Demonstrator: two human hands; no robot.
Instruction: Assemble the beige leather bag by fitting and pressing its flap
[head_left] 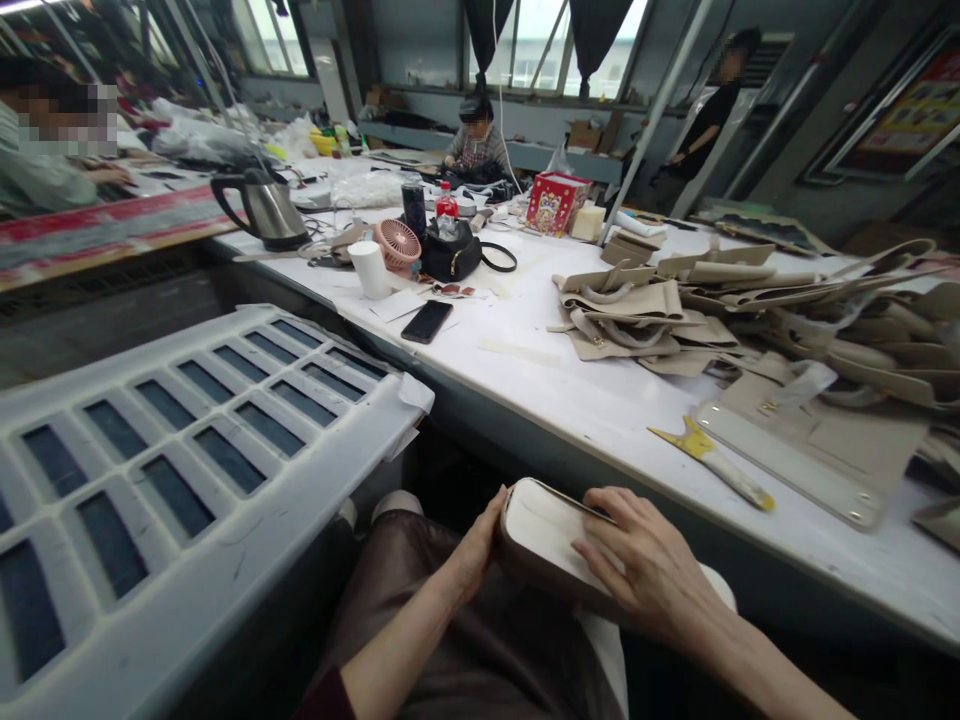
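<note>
Over my lap, a boxy bag piece (540, 520) with rounded corners lies tilted, its cream flat face up and its brownish sides turned down. My left hand (480, 550) grips its left end, fingers closed along the edge. Across the cream face reaches my right hand (634, 550), with fingertips at the far edge and another finger pressed on the surface. Part of the piece's right end is hidden under this hand. On the table close by lies a yellow-and-white brush-like tool (712, 462), beside a beige bag panel (787, 465) with small metal studs.
Stacked beige bag parts (675, 310) cover the table's right side. A phone (427, 321), white cup (368, 270), pink fan (397, 245), black pouch (454, 255) and kettle (270, 210) stand farther back. A slotted white rack (172, 440) fills the left. Other people sit or stand beyond.
</note>
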